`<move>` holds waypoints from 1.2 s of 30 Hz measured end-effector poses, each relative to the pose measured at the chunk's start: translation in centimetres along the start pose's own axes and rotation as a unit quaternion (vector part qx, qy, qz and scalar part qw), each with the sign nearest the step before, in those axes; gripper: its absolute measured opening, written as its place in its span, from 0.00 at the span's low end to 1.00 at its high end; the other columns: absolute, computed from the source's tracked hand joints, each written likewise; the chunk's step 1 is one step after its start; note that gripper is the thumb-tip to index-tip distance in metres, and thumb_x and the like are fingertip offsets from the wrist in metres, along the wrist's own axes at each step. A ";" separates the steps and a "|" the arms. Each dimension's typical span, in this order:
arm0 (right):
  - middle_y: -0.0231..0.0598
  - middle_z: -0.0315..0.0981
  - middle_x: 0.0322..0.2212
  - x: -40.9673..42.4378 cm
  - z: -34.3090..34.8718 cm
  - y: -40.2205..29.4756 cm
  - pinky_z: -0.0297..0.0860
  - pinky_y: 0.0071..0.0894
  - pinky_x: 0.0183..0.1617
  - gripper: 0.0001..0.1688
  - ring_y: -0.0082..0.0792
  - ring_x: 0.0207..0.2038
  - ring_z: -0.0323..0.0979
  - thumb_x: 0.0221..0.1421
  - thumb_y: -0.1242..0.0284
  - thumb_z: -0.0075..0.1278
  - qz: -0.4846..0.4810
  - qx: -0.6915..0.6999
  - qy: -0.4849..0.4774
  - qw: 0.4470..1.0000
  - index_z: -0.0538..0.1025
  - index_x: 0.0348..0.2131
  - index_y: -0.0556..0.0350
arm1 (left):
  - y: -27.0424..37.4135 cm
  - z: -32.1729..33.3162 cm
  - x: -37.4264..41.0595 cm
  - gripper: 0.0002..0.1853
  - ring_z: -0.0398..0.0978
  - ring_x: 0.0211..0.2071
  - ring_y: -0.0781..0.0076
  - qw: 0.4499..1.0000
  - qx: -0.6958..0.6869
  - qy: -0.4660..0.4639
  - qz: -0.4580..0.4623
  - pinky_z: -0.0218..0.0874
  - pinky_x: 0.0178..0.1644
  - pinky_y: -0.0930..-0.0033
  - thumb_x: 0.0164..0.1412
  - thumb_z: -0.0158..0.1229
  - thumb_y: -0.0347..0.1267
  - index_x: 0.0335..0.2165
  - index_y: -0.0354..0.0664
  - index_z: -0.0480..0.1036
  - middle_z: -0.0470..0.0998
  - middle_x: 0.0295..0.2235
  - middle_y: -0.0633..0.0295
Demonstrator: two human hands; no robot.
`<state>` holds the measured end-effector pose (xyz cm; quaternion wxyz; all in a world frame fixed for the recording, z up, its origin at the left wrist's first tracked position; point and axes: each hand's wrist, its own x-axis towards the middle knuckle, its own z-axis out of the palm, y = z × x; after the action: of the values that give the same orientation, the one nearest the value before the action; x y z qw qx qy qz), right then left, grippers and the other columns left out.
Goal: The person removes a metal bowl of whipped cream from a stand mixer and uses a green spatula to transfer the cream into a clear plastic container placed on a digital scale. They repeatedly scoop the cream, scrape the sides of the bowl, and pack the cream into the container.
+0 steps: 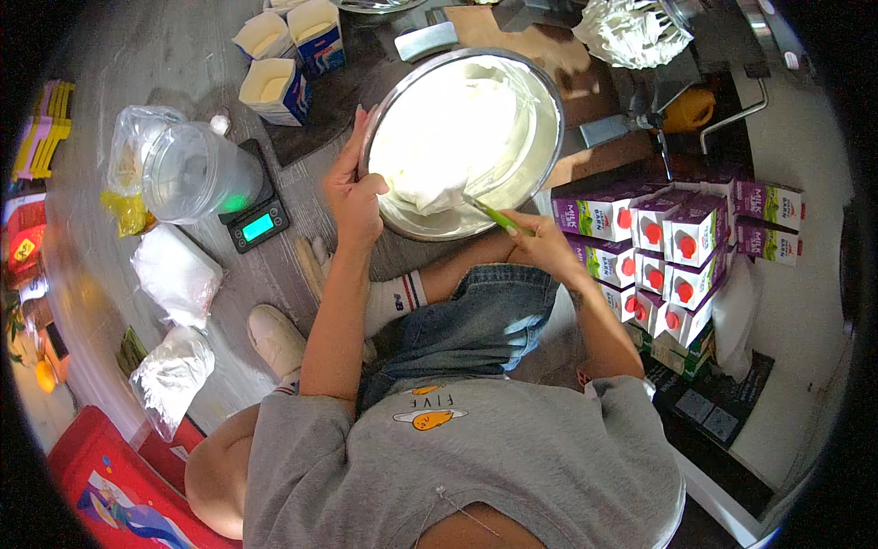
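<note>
My left hand [355, 184] grips the left rim of a large steel mixing bowl [559, 117], its thumb over the edge. The bowl tilts toward me. White cream [453, 130], washed out by bright light, fills much of it, with smears up the right wall. In my right hand [542, 240] is the green handle of a spatula [499, 218]. The spatula's far end reaches into the bowl beside a lump of cream; its blade is hidden or blends with the white.
Left stands a digital kitchen scale [260, 223] with a clear plastic tub [195, 171] on it. Opened cartons [274, 92] stand behind. Milk cartons [651, 254] are stacked at right. A cream-coated whisk [634, 34] hangs at the upper right. Filled plastic bags [177, 271] lie at left.
</note>
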<state>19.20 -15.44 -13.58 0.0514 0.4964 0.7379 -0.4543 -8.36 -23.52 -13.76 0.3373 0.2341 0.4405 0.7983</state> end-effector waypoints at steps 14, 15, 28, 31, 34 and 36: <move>0.19 0.58 0.16 -2.3 7.7 -4.9 0.47 0.11 0.16 0.23 0.11 0.15 0.50 0.56 0.73 0.45 0.073 0.428 0.042 0.900 0.66 0.52 0.52 | -0.4 -1.6 -1.6 0.44 0.63 0.52 0.71 0.999 -0.018 0.042 -0.027 0.52 0.55 0.76 0.25 0.44 0.17 0.53 0.33 0.60 0.62 0.54 0.59; 0.20 0.58 0.16 -2.2 8.0 -4.9 0.47 0.11 0.16 0.23 0.11 0.15 0.50 0.55 0.74 0.45 0.069 0.433 0.044 0.898 0.66 0.52 0.52 | -0.4 -1.7 -1.6 0.45 0.63 0.52 0.71 0.999 -0.016 0.045 -0.023 0.52 0.54 0.76 0.25 0.43 0.17 0.53 0.34 0.60 0.62 0.54 0.59; 0.17 0.61 0.23 -1.5 2.4 -6.8 0.48 0.10 0.22 0.22 0.10 0.20 0.51 0.57 0.72 0.45 -0.109 0.316 0.186 0.924 0.67 0.51 0.54 | 3.3 -0.8 0.9 0.40 0.67 0.45 0.62 0.968 -0.149 0.158 -0.124 0.63 0.42 0.74 0.30 0.40 0.13 0.50 0.31 0.60 0.68 0.45 0.51; 0.16 0.59 0.19 -1.5 -0.4 -8.6 0.46 0.09 0.19 0.22 0.08 0.17 0.49 0.54 0.75 0.48 -0.153 0.270 0.210 0.927 0.68 0.50 0.53 | 3.4 -1.0 2.2 0.39 0.67 0.45 0.60 0.961 -0.187 0.166 -0.118 0.63 0.43 0.71 0.31 0.40 0.13 0.51 0.31 0.60 0.67 0.45 0.49; 0.17 0.58 0.17 -1.8 -2.7 -10.9 0.44 0.11 0.18 0.22 0.09 0.16 0.47 0.55 0.73 0.47 -0.179 0.248 0.173 0.936 0.68 0.50 0.53 | 3.2 -1.0 3.5 0.39 0.68 0.43 0.60 0.958 -0.206 0.171 -0.102 0.63 0.44 0.69 0.32 0.42 0.12 0.51 0.34 0.60 0.68 0.44 0.51; 0.19 0.57 0.17 -1.3 -4.1 -12.5 0.43 0.11 0.18 0.21 0.09 0.16 0.46 0.56 0.72 0.46 -0.203 0.238 0.145 0.939 0.68 0.50 0.54 | 2.9 -0.5 4.0 0.38 0.69 0.42 0.62 0.961 -0.198 0.178 -0.078 0.63 0.45 0.68 0.34 0.43 0.13 0.51 0.36 0.61 0.69 0.44 0.52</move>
<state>11.66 -14.56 -2.70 -0.2692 0.3940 0.6931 -0.5402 -12.31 -21.87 -11.22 0.3540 -0.0187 0.3436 0.8696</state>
